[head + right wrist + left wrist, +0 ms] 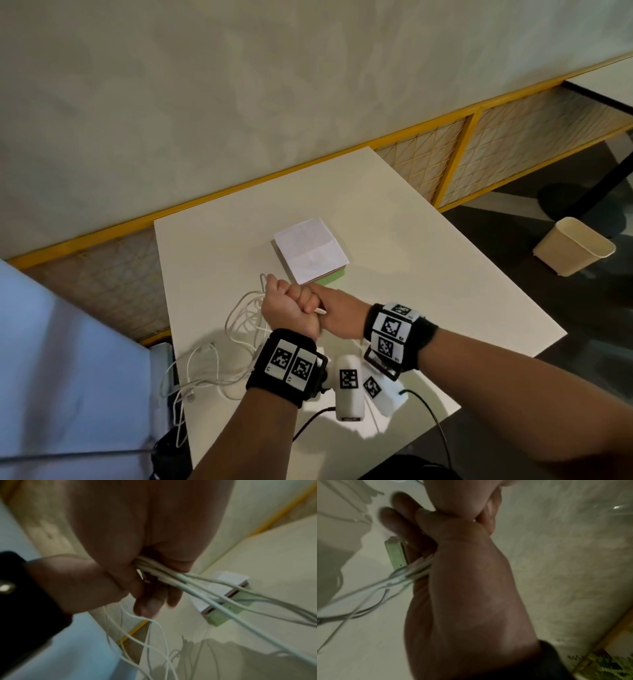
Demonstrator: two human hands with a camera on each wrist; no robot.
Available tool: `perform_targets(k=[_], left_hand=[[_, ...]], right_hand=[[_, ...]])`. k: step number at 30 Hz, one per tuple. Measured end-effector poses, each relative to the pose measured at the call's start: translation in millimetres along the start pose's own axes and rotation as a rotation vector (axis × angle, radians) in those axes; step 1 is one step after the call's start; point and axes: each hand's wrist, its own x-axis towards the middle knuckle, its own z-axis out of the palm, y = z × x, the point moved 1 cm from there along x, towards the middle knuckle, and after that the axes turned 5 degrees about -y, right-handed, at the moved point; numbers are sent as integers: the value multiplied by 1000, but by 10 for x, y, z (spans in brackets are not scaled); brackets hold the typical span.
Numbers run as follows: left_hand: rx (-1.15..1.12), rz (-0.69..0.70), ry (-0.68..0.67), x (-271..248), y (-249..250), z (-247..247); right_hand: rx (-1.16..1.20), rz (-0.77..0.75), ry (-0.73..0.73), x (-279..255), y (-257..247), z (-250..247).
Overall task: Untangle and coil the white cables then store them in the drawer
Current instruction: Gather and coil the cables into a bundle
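Both hands meet above the middle of the white table [411, 257]. My left hand [287, 308] is a tight fist around a bunch of the white cables [239, 322], with one strand sticking out of its top. Pressed against it, my right hand [337, 313] grips the same bunch, and a white plug tip shows between the two hands. In the right wrist view several cable strands [197, 588] run out of the right hand [137, 527], with the left hand [77, 581] beside it. In the left wrist view blurred strands [399, 574] enter the left hand [462, 588]. No drawer is in view.
A white-covered notebook [310, 251] on a green one lies just beyond the hands. Loose cable loops [191, 377] hang over the table's left edge. Two white tagged devices [349, 380] with black leads lie near me. A beige bin [573, 246] stands on the floor, right.
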Motion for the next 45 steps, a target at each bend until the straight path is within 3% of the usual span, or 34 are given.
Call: perform_targets(k=[2,6,10,17,23,29,34,39,45], left_hand=[[-2,5,-1,-13,26,-24],[8,-53,19,-18,-2,-110],[-14,-104,66,9,11,-144],[-153,-90,90,250,432,-361],[-177,-47,159,339,505,-391],[-49,31,146,317,383,-223],[-38,27,191,341,390,-285],[-53,14,215,295,319,-291],[-14,-15,180,108,96,-204]], right_hand=[[-19,10,8,18,27,84],[-368,42,77,-12,55,109],[-544,46,78,-53,102,22],[-623,248,110,-314,558,-356],[-711,354,181,-446,908,-616],[-711,488,72,-405,1129,-599],[-618,402,9,-320,1178,-548],[-705,380,-133,-215,1048,-535],[-304,22,-127,-33,131,-48]])
